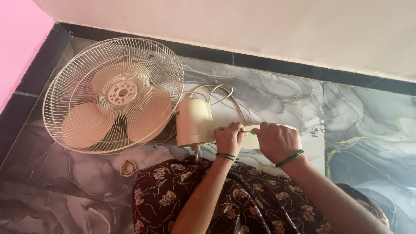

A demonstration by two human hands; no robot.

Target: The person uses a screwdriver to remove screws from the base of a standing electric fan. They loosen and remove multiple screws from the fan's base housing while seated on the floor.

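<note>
Left hand: the left hand (228, 138) lies at the rear edge of the fan's motor housing (194, 122), fingers curled and pinching the tip end of a green-handled screwdriver (251, 131); a dark bangle sits on its wrist.
Right hand: the right hand (276, 141) is clenched over the screwdriver's handle, only a short green piece showing between the two hands; a green bangle (289, 158) rings that wrist.
Screwdriver: it lies roughly level between the hands, just right of the motor housing and over the cream base piece (252, 139). Its tip is hidden by the left fingers, so I cannot tell what it touches.
Fan: a cream fan lies on its side on the floor (277, 95), its round wire guard (113, 95) facing up at the left with three blades (143, 117) and a hub inside. The motor housing joins the guard's right rim.
Base piece: a flat cream part reaches right from the housing, mostly covered by both hands.
Cord: a cream cord (216, 93) loops on the floor just behind the housing.
Ring: a small cream ring-shaped part (128, 167) lies on the floor below the guard, apart from the fan.
Floor: dark marbled tiles, meeting a pale wall at the top and a pink wall (17, 39) at the left.
Lap: dark floral cloth (242, 203) covers the person's knees, close under both forearms.
</note>
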